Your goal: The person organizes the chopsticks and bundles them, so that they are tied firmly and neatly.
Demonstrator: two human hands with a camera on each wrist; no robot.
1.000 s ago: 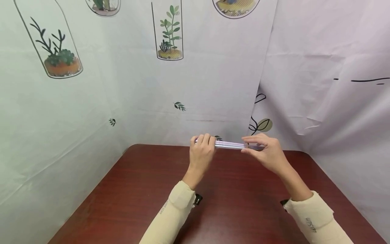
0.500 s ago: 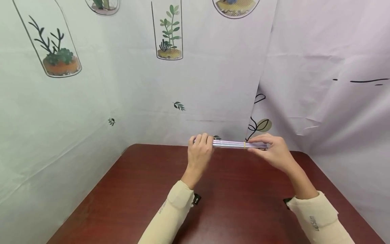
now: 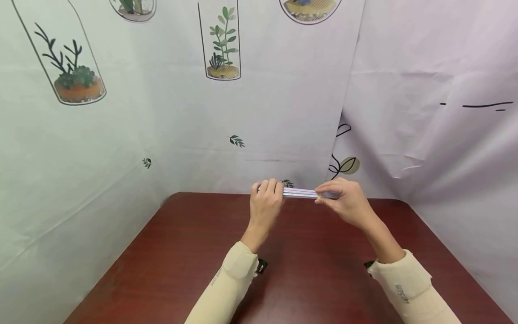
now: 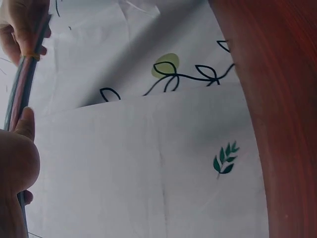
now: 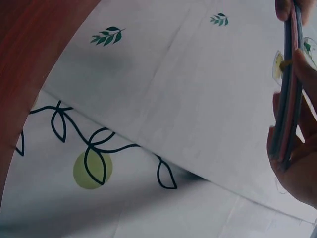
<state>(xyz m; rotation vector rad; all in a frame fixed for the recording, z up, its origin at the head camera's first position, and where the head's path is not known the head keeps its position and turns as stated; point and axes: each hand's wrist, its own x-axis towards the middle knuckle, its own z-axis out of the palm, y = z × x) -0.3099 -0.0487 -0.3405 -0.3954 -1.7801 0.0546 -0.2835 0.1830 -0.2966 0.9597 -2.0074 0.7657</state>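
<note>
A bundle of slim, pencil-like sticks is held level above the far edge of the table. The sticks look pale lilac and silvery in the head view, bluish and pink in the wrist views. My left hand grips the bundle's left end, its fingers wrapped over the top. Around the bundle, nearer its right end, sits a yellow rubber band. At that band my right hand pinches the bundle between thumb and fingers. The sticks' right ends lie inside the curve of the right palm.
Below the hands spreads a dark red wooden table. White cloth printed with plants in jars and leaves hangs around it, close behind the hands. Dark wrist straps show at the cream sleeves.
My right hand first shifted right, off the band, then came back left to it. The band now sits slightly farther left in the head view. The left hand keeps its grip.
</note>
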